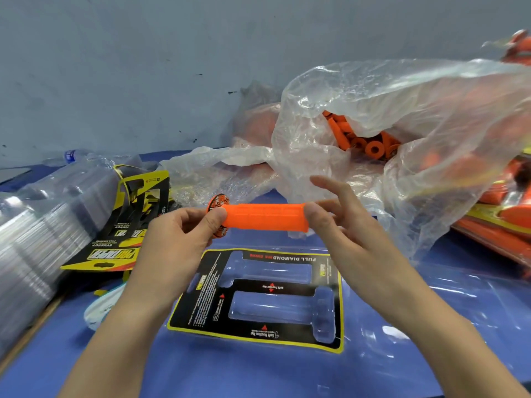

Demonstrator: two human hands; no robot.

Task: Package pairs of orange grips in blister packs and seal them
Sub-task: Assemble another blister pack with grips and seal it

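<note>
An orange grip (265, 217) is held level above the blue table. My left hand (184, 234) pinches its flanged end, which has a printed round cap. My right hand (342, 222) pinches the other end with thumb and fingers. Below the grip lies an open blister pack (258, 297) with a black and yellow card insert and two empty grip-shaped cavities. A large clear plastic bag (388, 133) behind holds several loose orange grips (362, 139).
A stack of clear blister shells (43, 231) lies at the left, with printed black and yellow cards (126, 222) beside it. Finished orange packs (500, 219) pile up at the right edge. A plastic water bottle (71, 156) lies by the grey wall.
</note>
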